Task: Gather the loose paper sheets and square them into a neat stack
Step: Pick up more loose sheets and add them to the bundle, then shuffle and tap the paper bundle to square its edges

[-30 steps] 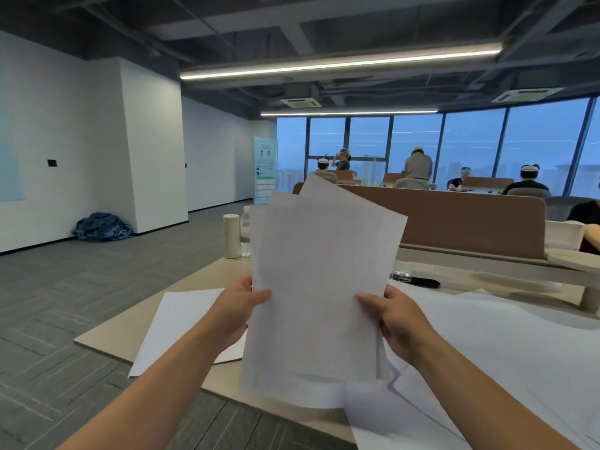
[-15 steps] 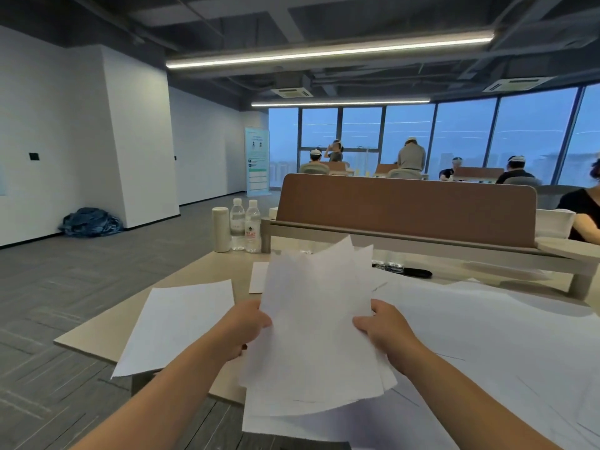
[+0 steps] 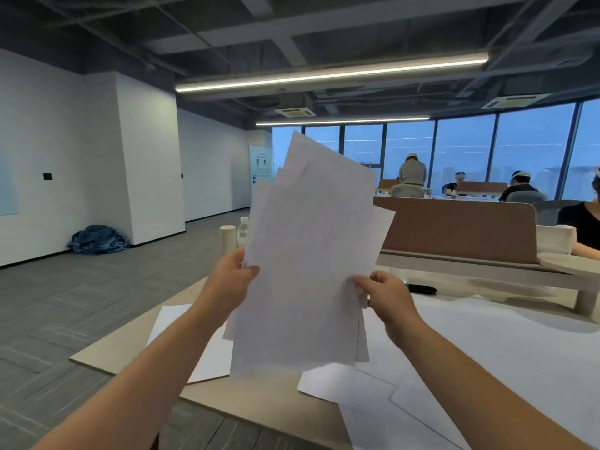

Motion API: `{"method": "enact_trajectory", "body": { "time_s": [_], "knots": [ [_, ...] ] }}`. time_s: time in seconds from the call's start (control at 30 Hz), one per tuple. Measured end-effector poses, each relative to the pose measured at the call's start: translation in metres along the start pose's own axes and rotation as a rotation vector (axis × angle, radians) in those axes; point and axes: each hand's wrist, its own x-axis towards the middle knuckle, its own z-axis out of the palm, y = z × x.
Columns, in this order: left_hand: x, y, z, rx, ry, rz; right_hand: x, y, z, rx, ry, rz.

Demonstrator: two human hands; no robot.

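Left hand (image 3: pixel 232 284) at nine o'clock, right hand (image 3: pixel 386 295) at three, pinch fanned sheets (image 3: pixel 308 271) upright, likely for tapping edges square.

Up in the air: bunch of white sheets (image 3: pixel 308 271), upright-ish, leaning a bit right, fanned out and nowhere near squared, corners poking out top and bottom. Flat on the desk (image 3: pixel 123 345): single sheet (image 3: pixel 216 362) lower left, messy overlapping spread (image 3: pixel 503 329) on the right.

Beige table (image 3: pixel 130 345) — loose sheets (image 3: pixel 506 358), pen (image 3: pixel 422 290)
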Motion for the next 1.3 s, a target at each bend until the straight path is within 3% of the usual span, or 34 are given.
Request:
{"method": "enact_trajectory", "body": {
  "time_s": [0.43, 0.77, 1.3],
  "knots": [
    [-0.001, -0.004, -0.013, -0.276, -0.134, -0.024, 0.0, -0.024, -0.001, 0.237, -0.233, 0.058],
    [0.02, 0.01, 0.008, -0.227, -0.162, 0.038, 0.006, -0.05, 0.001, -0.047, -0.008, -0.226],
    [0.017, -0.04, 0.019, -0.166, -0.086, -0.141, 0.016, 0.01, 0.004, -0.178, 0.037, -0.009]
  ]
}}
